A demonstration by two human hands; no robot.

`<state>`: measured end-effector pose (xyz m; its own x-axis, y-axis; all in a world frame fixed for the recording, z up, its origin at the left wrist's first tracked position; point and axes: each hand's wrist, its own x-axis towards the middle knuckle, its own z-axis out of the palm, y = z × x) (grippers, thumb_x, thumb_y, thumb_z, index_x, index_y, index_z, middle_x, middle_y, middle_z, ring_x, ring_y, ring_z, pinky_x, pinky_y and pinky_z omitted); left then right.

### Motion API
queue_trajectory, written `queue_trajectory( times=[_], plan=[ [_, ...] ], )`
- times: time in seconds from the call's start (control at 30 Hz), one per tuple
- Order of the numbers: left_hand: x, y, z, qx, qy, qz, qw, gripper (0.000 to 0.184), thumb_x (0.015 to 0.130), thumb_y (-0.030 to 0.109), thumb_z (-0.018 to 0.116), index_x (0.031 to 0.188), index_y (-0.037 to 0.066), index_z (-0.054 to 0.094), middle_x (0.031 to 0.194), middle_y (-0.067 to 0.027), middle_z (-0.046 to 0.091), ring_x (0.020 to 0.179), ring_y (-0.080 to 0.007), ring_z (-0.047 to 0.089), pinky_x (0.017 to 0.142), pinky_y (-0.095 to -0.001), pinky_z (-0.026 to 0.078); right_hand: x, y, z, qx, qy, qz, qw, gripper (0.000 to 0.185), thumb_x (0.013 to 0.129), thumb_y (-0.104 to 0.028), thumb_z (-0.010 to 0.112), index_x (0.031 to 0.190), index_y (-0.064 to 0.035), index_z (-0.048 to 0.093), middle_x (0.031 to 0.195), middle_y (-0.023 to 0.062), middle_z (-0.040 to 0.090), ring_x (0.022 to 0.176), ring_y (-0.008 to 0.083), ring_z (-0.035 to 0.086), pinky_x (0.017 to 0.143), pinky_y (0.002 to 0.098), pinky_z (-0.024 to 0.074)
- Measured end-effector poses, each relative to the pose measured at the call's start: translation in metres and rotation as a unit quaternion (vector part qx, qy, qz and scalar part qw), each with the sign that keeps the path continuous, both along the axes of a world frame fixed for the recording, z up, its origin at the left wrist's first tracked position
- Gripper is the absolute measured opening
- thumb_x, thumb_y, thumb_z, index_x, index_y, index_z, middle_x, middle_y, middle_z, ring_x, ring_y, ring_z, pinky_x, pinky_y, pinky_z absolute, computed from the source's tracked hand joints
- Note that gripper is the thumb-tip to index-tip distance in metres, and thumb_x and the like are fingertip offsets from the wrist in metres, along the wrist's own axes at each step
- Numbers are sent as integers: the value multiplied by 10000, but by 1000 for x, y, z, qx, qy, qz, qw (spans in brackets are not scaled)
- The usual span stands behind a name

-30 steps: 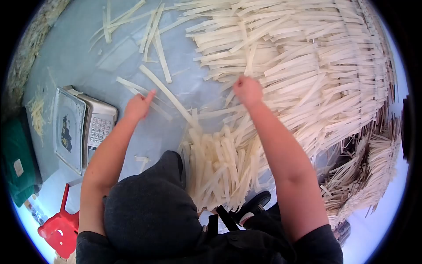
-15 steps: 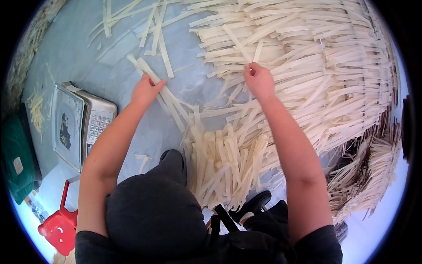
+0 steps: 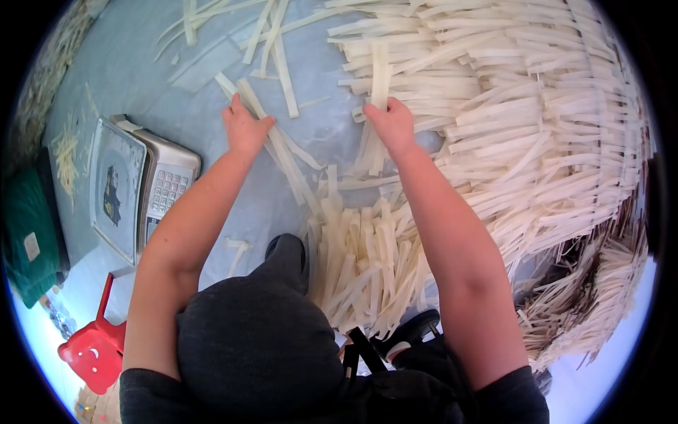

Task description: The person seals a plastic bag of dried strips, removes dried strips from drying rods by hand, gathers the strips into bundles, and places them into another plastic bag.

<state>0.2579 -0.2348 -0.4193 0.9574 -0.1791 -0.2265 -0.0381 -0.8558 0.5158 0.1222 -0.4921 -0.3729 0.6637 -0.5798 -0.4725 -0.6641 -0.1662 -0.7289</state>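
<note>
My left hand [image 3: 247,128] is closed around a few pale flat strips [image 3: 288,169], which slant from beyond my fingers down toward a pile. My right hand [image 3: 393,128] pinches an upright pale strip [image 3: 381,67] between thumb and fingers; its lower end hangs toward the floor. Just below both hands lies a thick bundle of similar strips [image 3: 364,247] by my knee. To the right of my right hand, a broad layered heap of strips [image 3: 508,106] spreads out. The exact number of strips in each hand is hard to tell.
A metal scale [image 3: 166,187] with a keypad stands at left. Loose strips [image 3: 279,56] lie on the grey floor [image 3: 212,92] ahead. A green bag [image 3: 28,233] and a red plastic piece [image 3: 95,353] are at far left. Darker, tangled strips [image 3: 579,290] lie at lower right.
My right hand has moved left, off the layered heap, and its strip now stands nearly upright. My left hand has stayed on its strips. The whole view has shifted slightly.
</note>
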Motion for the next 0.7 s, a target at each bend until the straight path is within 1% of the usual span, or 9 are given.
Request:
queue_trajectory(
  times=[0.1,0.17,0.27,0.33,0.37,0.43,0.5,0.6,0.7],
  plan=[
    [8,16,-16,35,-66,-1,997,1006,681,209,801,1466,-8,212,1333,-255,349,1083,-348,539,951,-379,461,3,30,40,166,-111,-135,971,261,829,-216,608,981,-7,572,782,118,654,734,210,646,686,332,523],
    [12,24,-19,27,-71,16,997,1006,679,196,798,1468,-9,208,1342,-264,330,1091,-341,535,952,-376,460,-1,42,73,223,-108,-128,960,209,857,-197,589,968,-22,566,775,91,629,697,180,619,655,321,505],
    [20,32,-15,-13,-6,48,999,966,670,179,797,1449,-25,263,1249,-218,476,997,-299,586,905,-358,481,-12,56,79,299,-101,-83,945,181,892,-182,568,989,-29,568,802,76,611,661,161,603,634,316,496],
    [19,35,-5,-138,109,77,981,719,717,154,764,1355,4,469,963,-61,645,879,-170,596,784,-309,487,-19,67,74,315,-97,-45,943,205,899,-184,566,1022,-21,576,835,88,618,661,172,613,645,322,504],
    [16,35,2,-142,105,74,981,719,717,154,764,1355,4,469,963,-61,645,879,-170,596,784,-309,487,-23,74,73,334,-78,-43,938,241,907,-203,576,1062,-18,579,891,99,621,721,175,622,680,322,510],
    [1,31,31,-256,260,14,931,390,809,160,703,1180,51,645,850,11,658,719,-77,565,659,-246,445,-30,89,68,352,-62,-42,933,277,915,-221,586,1102,-16,583,946,110,625,782,178,632,716,322,516],
    [-25,14,74,-265,310,-63,911,207,857,169,671,1044,92,715,855,22,659,726,-44,541,623,-214,400,-35,105,65,353,-109,-51,928,332,930,-256,599,1153,-11,581,1041,111,623,946,178,615,796,322,515],
    [-61,-13,113,-274,370,-167,872,234,858,209,683,1047,72,701,859,14,668,716,-59,556,639,-226,436,-32,120,86,374,-108,-98,916,368,932,-286,618,1166,-7,567,1136,101,606,1064,174,570,843,328,507],
    [-71,-22,118,-247,304,-253,885,224,870,206,679,1016,36,691,857,2,673,736,-72,588,682,-240,477,-36,118,68,364,-142,-106,914,384,920,-297,639,1174,-22,553,1085,93,631,998,197,613,813,346,519]
  ],
)
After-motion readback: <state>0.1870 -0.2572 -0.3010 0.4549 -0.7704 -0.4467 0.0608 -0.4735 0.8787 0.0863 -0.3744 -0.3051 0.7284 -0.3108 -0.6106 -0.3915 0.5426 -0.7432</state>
